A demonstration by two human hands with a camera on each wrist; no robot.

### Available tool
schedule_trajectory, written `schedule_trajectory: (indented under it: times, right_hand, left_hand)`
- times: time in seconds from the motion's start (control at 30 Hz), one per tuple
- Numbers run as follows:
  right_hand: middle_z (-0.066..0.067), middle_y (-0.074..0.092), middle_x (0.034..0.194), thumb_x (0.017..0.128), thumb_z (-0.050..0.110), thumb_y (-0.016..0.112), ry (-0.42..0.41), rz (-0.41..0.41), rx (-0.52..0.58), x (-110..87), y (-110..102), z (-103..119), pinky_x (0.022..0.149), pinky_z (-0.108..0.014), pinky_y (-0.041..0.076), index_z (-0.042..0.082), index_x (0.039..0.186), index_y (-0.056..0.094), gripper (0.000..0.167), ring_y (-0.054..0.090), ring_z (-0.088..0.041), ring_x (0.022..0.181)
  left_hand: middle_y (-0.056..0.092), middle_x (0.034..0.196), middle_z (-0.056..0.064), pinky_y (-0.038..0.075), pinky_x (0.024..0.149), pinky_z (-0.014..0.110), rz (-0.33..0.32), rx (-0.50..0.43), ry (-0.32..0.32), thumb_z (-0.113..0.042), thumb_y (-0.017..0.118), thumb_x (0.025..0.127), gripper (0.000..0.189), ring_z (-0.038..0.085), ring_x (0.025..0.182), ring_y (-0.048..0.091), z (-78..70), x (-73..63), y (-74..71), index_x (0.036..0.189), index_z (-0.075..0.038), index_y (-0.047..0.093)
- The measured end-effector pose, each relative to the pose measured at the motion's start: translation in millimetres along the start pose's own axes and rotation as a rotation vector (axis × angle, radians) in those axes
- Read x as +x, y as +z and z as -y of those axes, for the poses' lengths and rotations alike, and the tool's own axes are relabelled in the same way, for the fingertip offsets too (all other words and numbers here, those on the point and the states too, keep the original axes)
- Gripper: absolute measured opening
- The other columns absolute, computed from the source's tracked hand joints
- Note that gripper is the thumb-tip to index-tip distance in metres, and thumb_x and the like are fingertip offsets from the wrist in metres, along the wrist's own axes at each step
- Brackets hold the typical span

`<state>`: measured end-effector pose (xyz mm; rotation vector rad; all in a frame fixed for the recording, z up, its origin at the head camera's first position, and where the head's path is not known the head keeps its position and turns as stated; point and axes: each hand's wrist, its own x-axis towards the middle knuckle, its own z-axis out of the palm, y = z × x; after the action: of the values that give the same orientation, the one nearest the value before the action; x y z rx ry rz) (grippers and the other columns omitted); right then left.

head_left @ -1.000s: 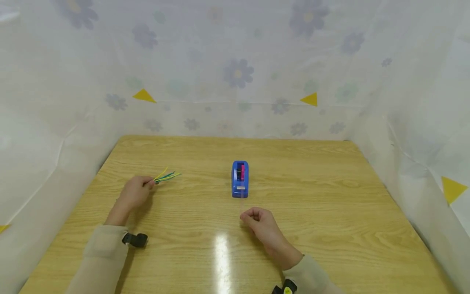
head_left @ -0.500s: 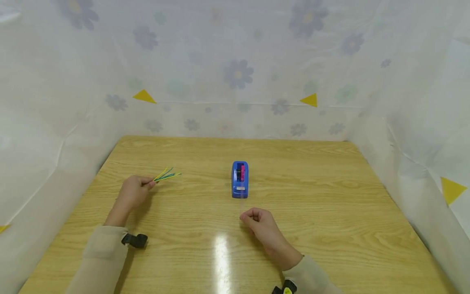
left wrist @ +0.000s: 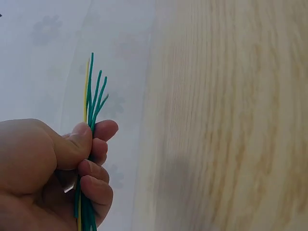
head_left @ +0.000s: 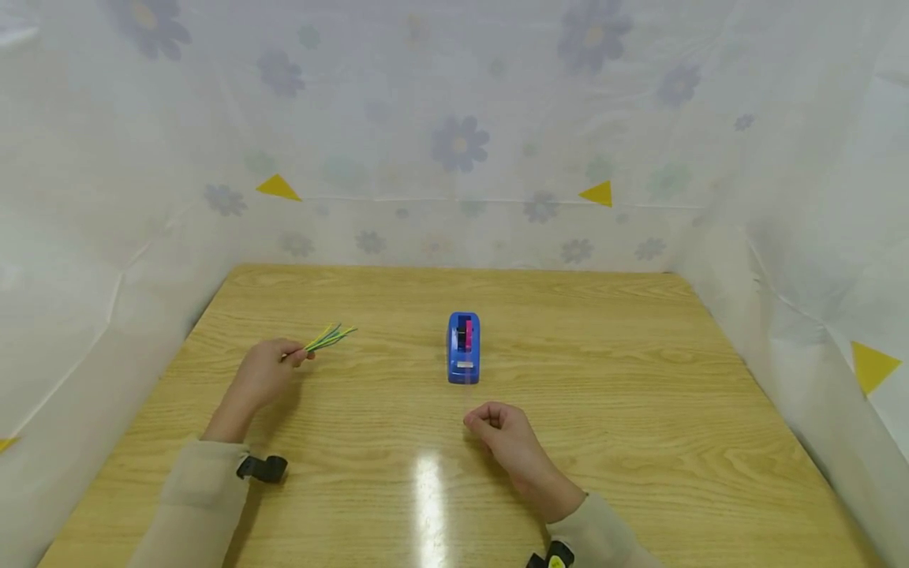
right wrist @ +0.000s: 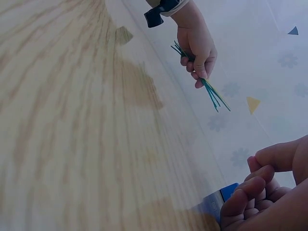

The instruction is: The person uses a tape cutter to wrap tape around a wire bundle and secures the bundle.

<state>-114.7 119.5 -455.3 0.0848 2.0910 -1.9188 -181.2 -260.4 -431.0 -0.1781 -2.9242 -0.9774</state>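
Note:
My left hand (head_left: 266,371) pinches a bundle of thin green and yellow wires (head_left: 331,338) between thumb and fingers, above the left part of the table. In the left wrist view, the free ends of the wires (left wrist: 90,103) fan out past the thumb, and their lower part runs through the curled fingers. A blue tape dispenser (head_left: 454,351) with a pink-cored roll stands mid-table. From its front a clear strip of tape (head_left: 468,378) reaches toward my right hand (head_left: 514,446), whose thumb and forefinger pinch its end. The strip is faint near the fingertips.
The wood-grain table (head_left: 604,355) is enclosed at the back and sides by pale flowered sheeting (head_left: 398,102) with yellow triangles (head_left: 598,193). Black straps with small cameras (head_left: 263,468) sit on both wrists. Light glares off the table's front middle.
My left hand has shifted slightly to the right, and the wires have turned and bunched differently in its grip. My right hand and the dispenser have stayed put.

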Motion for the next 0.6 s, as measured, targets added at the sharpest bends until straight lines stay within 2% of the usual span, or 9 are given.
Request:
schedule_trajectory:
  times: [0.17,0.4,0.5,0.6]
  right_hand:
    - [-0.005,0.058,0.077,0.096,0.014,0.066,0.001,0.0,-0.004,0.4,-0.3,0.2,0.051,-0.02,0.036,-0.005,0.096,0.067,0.019,0.043,-0.012,0.063]
    - [-0.005,0.058,0.077,0.097,0.014,0.065,0.004,0.004,-0.003,0.4,-0.5,0.8,0.052,-0.02,0.036,-0.006,0.097,0.067,0.02,0.043,-0.012,0.063]
    - [-0.004,0.057,0.076,0.096,0.014,0.065,0.003,0.005,-0.001,0.3,-0.5,0.6,0.051,-0.02,0.036,-0.006,0.097,0.067,0.02,0.043,-0.012,0.063]
    - [-0.004,0.057,0.075,0.096,0.014,0.065,0.003,0.006,-0.002,0.2,-0.6,0.4,0.051,-0.02,0.035,-0.007,0.098,0.066,0.021,0.042,-0.012,0.062]
  left_hand:
    - [0.067,0.109,0.026,0.053,0.079,0.053,-0.033,-0.026,0.012,-0.006,0.064,0.095,0.02,0.043,0.098,0.064,-2.6,-0.7,2.5,0.109,0.007,0.072]
    - [0.067,0.108,0.027,0.054,0.079,0.052,-0.055,-0.058,0.027,-0.007,0.067,0.094,0.021,0.044,0.098,0.064,-12.4,-2.7,4.2,0.107,0.008,0.073]
    - [0.068,0.108,0.026,0.055,0.076,0.049,-0.059,-0.072,0.028,-0.008,0.069,0.093,0.02,0.041,0.097,0.065,-15.6,-3.3,5.1,0.106,0.006,0.073]
    - [0.07,0.104,0.023,0.056,0.069,0.041,-0.058,-0.091,0.026,-0.008,0.07,0.092,0.019,0.035,0.091,0.068,-18.1,-3.4,7.2,0.104,0.005,0.075]
